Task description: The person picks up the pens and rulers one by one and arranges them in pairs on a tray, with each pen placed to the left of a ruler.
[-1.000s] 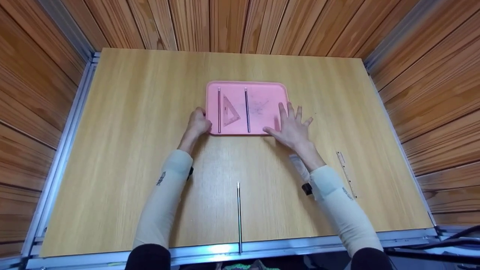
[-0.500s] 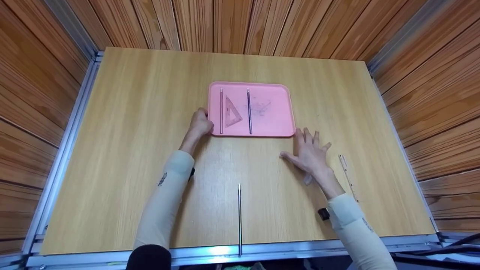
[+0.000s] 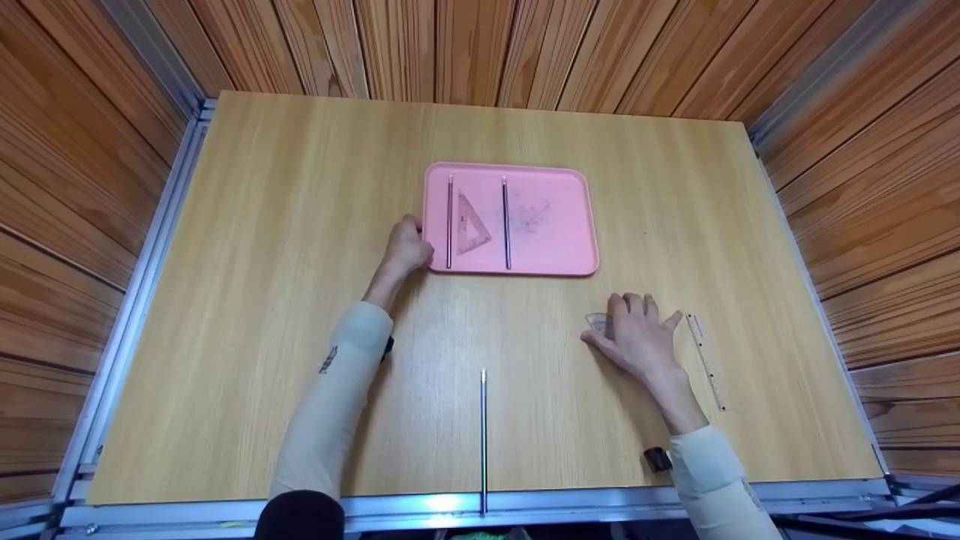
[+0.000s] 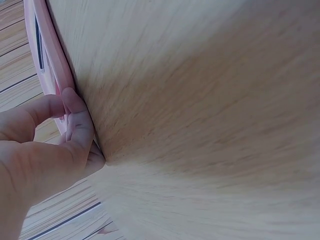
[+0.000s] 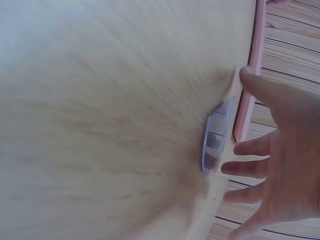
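My left hand (image 3: 407,246) pinches the left rim of a pink tray (image 3: 555,255) near its front corner. In the left wrist view, thumb and fingers (image 4: 75,102) close on that rim. On the tray lie a dark reddish pencil (image 3: 450,225), a clear set square (image 3: 472,229) and a dark pencil (image 3: 506,225). My right hand (image 3: 641,337) hovers with spread fingers over a clear protractor (image 3: 598,322), partly hiding it. The right wrist view shows the protractor (image 5: 217,135) on the table beside the fingers, apart from them.
A clear ruler (image 3: 706,364) lies to the right of my right hand. Another pencil (image 3: 484,442) points toward me, its near end over the metal front rail (image 3: 405,511). Wood-panelled walls (image 3: 480,52) enclose the table (image 3: 300,187) at the back and sides.
My right hand has left the tray's right side and come back toward me, now over the protractor. The left hand keeps its grip on the tray; the whole view has shifted slightly.
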A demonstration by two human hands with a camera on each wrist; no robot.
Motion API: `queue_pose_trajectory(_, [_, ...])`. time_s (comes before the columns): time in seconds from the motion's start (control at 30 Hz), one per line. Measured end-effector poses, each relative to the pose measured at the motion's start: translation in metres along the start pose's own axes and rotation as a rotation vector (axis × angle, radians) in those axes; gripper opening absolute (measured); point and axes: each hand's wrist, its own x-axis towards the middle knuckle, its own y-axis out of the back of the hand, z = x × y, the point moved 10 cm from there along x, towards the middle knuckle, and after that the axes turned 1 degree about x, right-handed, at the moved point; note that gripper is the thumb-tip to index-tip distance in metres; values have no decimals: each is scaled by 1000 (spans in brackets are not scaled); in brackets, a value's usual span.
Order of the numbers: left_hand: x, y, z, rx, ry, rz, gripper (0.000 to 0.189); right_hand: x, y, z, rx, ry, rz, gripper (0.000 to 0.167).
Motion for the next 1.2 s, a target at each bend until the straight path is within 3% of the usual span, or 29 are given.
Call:
queue_pose_trajectory(0.2, [-1,-1,-1,2,16,-8,42,-5,0,-1,-19,-25,-46,61])
queue_pose_trajectory(0.4, [0,0,0,19,17,1,40,-2,6,-6,-29,-21,-27,50])
queue_pose_trajectory(0.6, [0,-2,-2,0,38,-17,40,-1,7,-7,-37,-22,-4,48])
queue_pose_trajectory(0.93, [0,0,-1,11,6,-1,40,0,10,-6,-6,-14,52,48])
queue_pose_trajectory(1.2, [-1,-1,-1,2,15,1,37,17,29,-12,44,-35,60,53])
